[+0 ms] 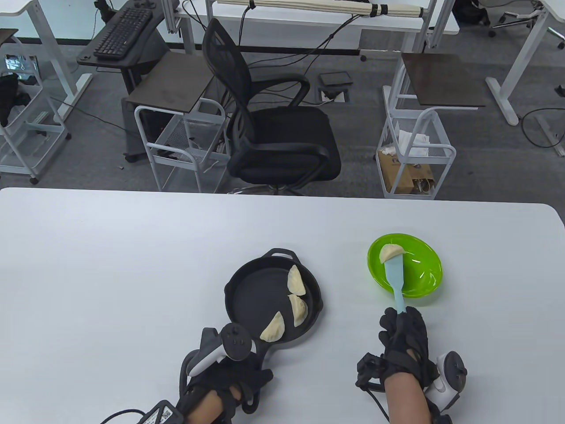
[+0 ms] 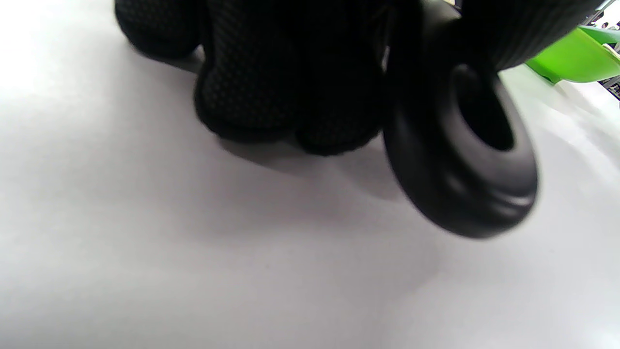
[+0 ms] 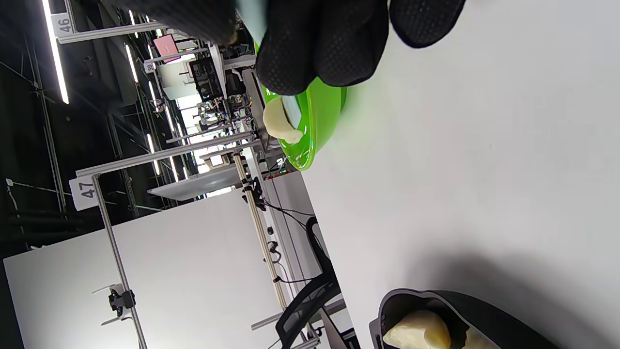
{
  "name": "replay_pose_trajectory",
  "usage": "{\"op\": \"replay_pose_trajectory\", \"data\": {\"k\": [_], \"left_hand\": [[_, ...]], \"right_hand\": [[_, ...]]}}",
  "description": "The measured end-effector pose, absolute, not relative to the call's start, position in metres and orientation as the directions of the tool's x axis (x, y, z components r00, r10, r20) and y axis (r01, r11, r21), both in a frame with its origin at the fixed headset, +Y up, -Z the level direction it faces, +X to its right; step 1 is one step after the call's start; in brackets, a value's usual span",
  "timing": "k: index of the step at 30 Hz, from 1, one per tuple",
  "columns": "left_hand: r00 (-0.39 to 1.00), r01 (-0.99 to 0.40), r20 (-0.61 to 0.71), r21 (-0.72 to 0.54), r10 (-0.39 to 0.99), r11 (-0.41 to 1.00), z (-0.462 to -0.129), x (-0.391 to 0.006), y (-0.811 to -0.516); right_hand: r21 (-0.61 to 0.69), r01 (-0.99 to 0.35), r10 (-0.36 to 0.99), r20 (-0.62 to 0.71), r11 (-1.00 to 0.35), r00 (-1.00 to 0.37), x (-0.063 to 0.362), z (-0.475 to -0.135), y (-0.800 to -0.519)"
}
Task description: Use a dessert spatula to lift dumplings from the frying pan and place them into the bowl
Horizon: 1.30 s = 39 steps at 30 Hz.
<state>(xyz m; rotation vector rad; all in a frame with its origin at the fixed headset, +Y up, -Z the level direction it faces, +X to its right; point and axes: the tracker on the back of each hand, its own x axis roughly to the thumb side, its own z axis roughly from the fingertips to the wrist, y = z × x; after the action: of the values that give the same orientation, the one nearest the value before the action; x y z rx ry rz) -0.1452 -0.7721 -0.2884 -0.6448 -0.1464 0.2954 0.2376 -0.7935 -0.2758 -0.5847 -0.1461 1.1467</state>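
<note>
White table point(image 1: 132, 265), right hand point(image 1: 404, 342) extended, spatula point(image 1: 394, 282) gripped

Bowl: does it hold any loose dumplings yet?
Cannot tell. The bowl shows one dumpling at the spatula tip; whether it has left the blade is unclear.

glossy plastic bowl point(image 1: 419, 282), matt black frying pan point(image 1: 247, 291)

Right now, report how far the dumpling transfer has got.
Done: nothing lies loose in the green bowl yet. In hand: the right hand holds the blue spatula over the bowl with one dumpling on its blade. Left: three dumplings remain in the frying pan, which the left hand steadies by its handle.
</note>
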Motion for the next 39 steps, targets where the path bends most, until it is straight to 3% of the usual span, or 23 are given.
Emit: {"op": "replay_pose_trajectory", "data": {"k": [28,39], "left_hand": [[0.948,-0.226,0.043,-0.610,0.316,0.760,-0.288,-0.145,-0.772],[0.948,-0.226,0.043,-0.610,0.316,0.759,-0.288,-0.145,-0.772]], "right_hand": [[-0.575,-0.796,0.943,-0.121,0.187,0.309,0.248,-0.272,-0.788],[-0.541,-0.823,0.963,-0.081,0.173,0.256,0.242,-0.272,-0.782]]}}
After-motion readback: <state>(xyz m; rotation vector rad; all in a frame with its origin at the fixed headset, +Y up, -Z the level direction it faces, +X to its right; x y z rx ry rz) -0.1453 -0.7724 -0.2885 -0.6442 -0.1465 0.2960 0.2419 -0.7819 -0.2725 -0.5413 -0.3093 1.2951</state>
